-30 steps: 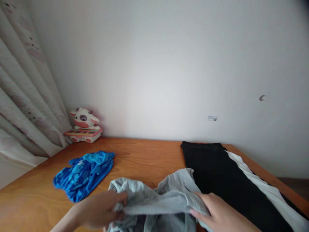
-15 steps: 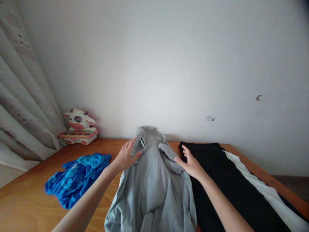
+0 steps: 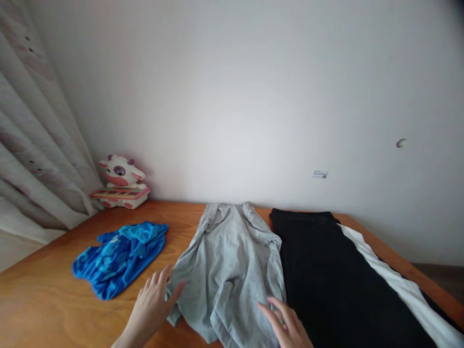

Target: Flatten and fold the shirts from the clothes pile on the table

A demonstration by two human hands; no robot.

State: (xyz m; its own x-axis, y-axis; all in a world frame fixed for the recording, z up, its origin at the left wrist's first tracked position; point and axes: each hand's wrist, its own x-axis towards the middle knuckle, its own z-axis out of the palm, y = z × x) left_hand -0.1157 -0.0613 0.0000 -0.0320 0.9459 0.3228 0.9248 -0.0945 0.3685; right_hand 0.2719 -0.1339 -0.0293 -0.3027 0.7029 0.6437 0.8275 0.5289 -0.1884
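A light grey long-sleeved garment (image 3: pixel 232 261) lies spread on the wooden table, its narrow end toward the wall and folds running down its front. Its lower end is rumpled, with one part folded up in the middle. My left hand (image 3: pixel 154 299) is at its lower left edge, fingers apart and thumb over the cloth; whether it touches cannot be made out. Over the lower right part is my right hand (image 3: pixel 284 321), fingers spread and slightly bent, partly cut off by the frame's bottom. Neither hand grips anything.
Black cloth (image 3: pixel 326 270) with a white stripe (image 3: pixel 391 275) lies flat on the right. Crumpled blue cloth (image 3: pixel 123 256) sits at left on the wooden table (image 3: pixel 43 295). Behind it stands a cow toy with a keyboard (image 3: pixel 121 181), beside a curtain (image 3: pixel 32 145).
Both hands have drawn back toward me, from the garment's far part to its near end. The garment's far end, raised before, now lies flatter on the table.
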